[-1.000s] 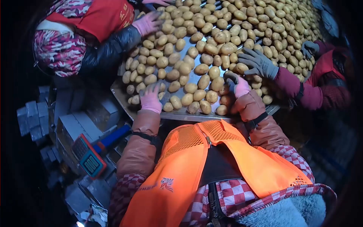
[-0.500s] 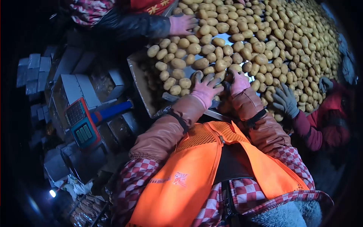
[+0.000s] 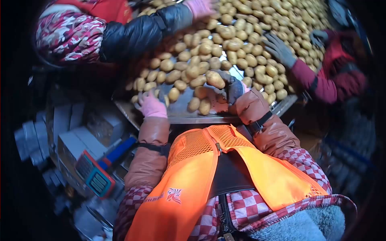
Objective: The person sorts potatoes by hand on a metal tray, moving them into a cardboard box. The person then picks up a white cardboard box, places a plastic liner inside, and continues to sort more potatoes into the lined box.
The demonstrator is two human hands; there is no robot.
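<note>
A heap of yellow-brown potatoes covers a metal sorting table in front of me. My left hand, in a pink glove, lies with fingers spread among the potatoes at the table's near left corner. My right hand, in a dark and pink glove, is curled around a large potato just above the near edge. Two loose potatoes lie between my hands. My orange vest fills the lower part of the view.
A person's black-covered arm with a pink glove reaches in from the top left. Another person's grey-gloved hand works at the right. A red and teal scale and grey boxes stand lower left.
My left hand has moved left, away from my right, to the table's near left corner. My right hand has closed around a large potato. The view has swung back to the left.
</note>
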